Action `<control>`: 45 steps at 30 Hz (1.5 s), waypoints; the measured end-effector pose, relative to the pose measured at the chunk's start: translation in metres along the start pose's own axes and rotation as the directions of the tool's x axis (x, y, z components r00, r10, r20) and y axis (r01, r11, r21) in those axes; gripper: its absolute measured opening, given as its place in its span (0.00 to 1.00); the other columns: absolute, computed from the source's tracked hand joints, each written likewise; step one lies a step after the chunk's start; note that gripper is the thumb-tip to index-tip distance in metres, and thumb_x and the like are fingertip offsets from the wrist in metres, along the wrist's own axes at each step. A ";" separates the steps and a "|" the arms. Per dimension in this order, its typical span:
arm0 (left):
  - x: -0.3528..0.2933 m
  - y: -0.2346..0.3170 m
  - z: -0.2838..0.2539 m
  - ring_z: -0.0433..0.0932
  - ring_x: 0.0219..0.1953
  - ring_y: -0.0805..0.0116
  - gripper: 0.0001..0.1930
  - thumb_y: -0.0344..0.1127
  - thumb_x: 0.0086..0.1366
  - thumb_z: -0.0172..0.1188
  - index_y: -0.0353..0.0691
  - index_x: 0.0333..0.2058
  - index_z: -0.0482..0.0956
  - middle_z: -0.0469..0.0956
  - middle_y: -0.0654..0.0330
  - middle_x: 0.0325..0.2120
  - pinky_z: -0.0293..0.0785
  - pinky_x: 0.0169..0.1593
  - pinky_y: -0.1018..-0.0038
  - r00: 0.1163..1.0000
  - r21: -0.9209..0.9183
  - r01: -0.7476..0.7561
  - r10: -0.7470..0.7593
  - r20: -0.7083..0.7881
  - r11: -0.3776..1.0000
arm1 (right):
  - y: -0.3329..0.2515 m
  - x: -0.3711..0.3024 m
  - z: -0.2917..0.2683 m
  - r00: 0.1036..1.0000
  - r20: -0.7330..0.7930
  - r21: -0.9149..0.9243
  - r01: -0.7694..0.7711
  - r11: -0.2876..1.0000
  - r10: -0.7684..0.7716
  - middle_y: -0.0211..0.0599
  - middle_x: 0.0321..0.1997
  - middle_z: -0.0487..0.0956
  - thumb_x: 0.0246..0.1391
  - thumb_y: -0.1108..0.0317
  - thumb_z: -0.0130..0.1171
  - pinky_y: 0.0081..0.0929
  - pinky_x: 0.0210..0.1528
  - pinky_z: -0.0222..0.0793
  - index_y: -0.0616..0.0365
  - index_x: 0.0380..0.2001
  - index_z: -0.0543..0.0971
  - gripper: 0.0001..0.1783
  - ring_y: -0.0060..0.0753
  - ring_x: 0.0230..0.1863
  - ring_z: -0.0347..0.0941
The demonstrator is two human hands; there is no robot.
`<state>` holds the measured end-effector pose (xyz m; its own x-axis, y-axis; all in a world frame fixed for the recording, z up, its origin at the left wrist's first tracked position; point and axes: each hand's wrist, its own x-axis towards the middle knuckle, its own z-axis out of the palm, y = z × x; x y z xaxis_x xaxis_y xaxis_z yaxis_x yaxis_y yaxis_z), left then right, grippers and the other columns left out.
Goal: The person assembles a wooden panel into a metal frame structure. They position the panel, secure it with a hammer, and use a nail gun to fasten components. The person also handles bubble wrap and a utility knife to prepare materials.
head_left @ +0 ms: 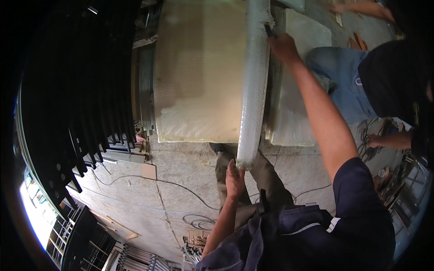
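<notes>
A long roll of bubble wrap point(252, 90) lies lengthwise along the right edge of a flat, wrapped panel stack point(199, 90). At its near end, my left hand point(235, 180) grips the roll, thumb and fingers against the end. My right hand point(284, 46) reaches far forward beside the roll's far part, closed around a small dark tool point(269, 30). Its working end is too small and blurred to tell the kind. The plastic beside this tool looks ragged. Clear film with a bubble texture covers the stack's top.
Another wrapped stack point(294, 117) stands to the right, with a person in jeans point(339, 77) beside it. Dark metal profiles point(81, 90) crowd the left. A cable point(181, 184) crosses the concrete floor point(176, 158), near a small cardboard piece point(148, 171). Metal parts point(140, 259) lie at the lower left.
</notes>
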<state>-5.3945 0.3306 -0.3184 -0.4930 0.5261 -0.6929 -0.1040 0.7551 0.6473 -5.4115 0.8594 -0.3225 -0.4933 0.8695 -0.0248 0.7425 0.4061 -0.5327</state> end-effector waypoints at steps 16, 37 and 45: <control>0.030 0.006 -0.013 0.79 0.42 0.51 0.25 0.43 0.64 0.66 0.35 0.55 0.75 0.80 0.46 0.45 0.75 0.47 0.62 0.986 0.199 0.021 -0.052 0.155 0.980 | 0.016 0.034 0.001 0.980 0.192 -0.130 -0.035 0.991 0.060 0.62 0.30 0.80 0.45 0.62 0.58 0.50 0.41 0.73 0.69 0.25 0.81 0.17 0.62 0.38 0.79; -0.005 -0.053 -0.038 0.81 0.47 0.44 0.21 0.50 0.69 0.58 0.37 0.47 0.81 0.83 0.46 0.41 0.77 0.49 0.58 0.982 0.281 0.078 -0.122 0.143 0.956 | -0.030 -0.058 -0.012 0.831 0.445 -0.240 -0.250 0.938 0.335 0.57 0.36 0.83 0.49 0.66 0.56 0.47 0.45 0.77 0.66 0.30 0.84 0.14 0.56 0.42 0.82; -0.004 -0.069 -0.054 0.81 0.46 0.44 0.21 0.50 0.70 0.56 0.38 0.48 0.80 0.83 0.45 0.41 0.77 0.48 0.57 0.972 0.265 0.123 -0.170 0.162 0.956 | 0.013 0.000 -0.025 0.968 0.170 -0.137 -0.164 0.977 0.187 0.53 0.24 0.80 0.51 0.60 0.55 0.44 0.38 0.75 0.67 0.25 0.81 0.18 0.50 0.28 0.80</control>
<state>-5.4321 0.2552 -0.3430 -0.3221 0.4462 -0.8350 0.0691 0.8907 0.4493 -5.3905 0.8717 -0.3079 -0.4159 0.8692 -0.2677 0.8685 0.2922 -0.4005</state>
